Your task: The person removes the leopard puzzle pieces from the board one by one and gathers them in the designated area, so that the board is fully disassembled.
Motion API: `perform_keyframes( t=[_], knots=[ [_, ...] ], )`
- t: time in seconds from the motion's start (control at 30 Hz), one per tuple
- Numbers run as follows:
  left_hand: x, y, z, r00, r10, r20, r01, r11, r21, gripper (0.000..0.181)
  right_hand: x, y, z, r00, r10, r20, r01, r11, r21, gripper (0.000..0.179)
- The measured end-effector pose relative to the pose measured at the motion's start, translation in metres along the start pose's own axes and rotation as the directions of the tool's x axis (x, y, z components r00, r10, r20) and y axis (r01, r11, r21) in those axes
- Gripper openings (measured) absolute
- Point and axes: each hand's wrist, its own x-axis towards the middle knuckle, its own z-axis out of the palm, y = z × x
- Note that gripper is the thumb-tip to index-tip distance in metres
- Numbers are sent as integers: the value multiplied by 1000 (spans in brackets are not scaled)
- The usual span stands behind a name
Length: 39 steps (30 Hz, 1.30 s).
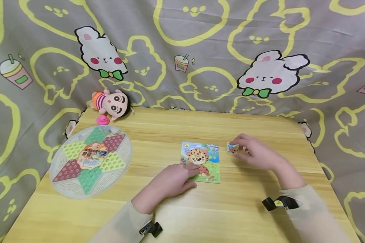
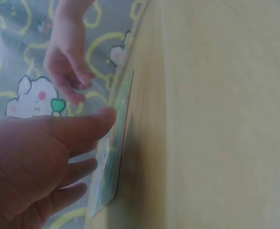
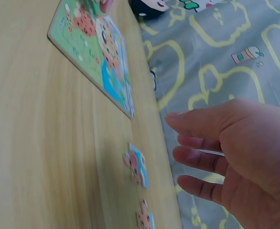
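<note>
A square picture puzzle board point(image 1: 214, 168) with a cartoon leopard lies on the table. My left hand point(image 1: 174, 179) reaches over its lower left part, fingers extended across the picture. In the left wrist view, the left hand's thumb point(image 2: 90, 126) overlaps the board's edge. To the right of the board is a puzzle piece point(image 1: 232, 149) with part of a spotted animal. Over it hovers my right hand point(image 1: 255, 153), its fingers loosely bent with nothing between them. A second puzzle piece point(image 3: 145, 218) lies beside the first piece point(image 3: 137, 164) in the right wrist view.
On the left of the wooden table point(image 1: 200, 216) is a round Chinese checkers board point(image 1: 56, 168) under clear wrapping. Behind it lie a small pink toy point(image 1: 102, 119) and a plush doll point(image 1: 112, 103). A grey patterned curtain point(image 1: 213, 91) hangs around the table's back and sides.
</note>
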Motion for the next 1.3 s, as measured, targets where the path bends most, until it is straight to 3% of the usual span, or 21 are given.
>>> perform_keyframes(
  t=[0.37,0.63,0.87,1.13,1.3],
  knots=[
    [-8,-12,7,1000,17,-4,-17,998,-52,47,31,-20,20,998,13,68,-16,999,50,38],
    [-9,-22,12,1000,25,-12,-27,989,-143,45,62,-41,44,987,-87,135,67,987,147,35],
    [-8,-26,14,1000,20,-6,-21,976,-215,43,86,-50,72,971,-166,171,148,982,113,37],
    [-5,-26,16,999,46,-19,-49,977,-205,44,92,-50,85,977,-103,185,80,989,126,40],
    [-6,-27,16,999,35,-1,-34,977,-211,48,94,-50,87,980,-87,181,64,989,131,43]
  ],
)
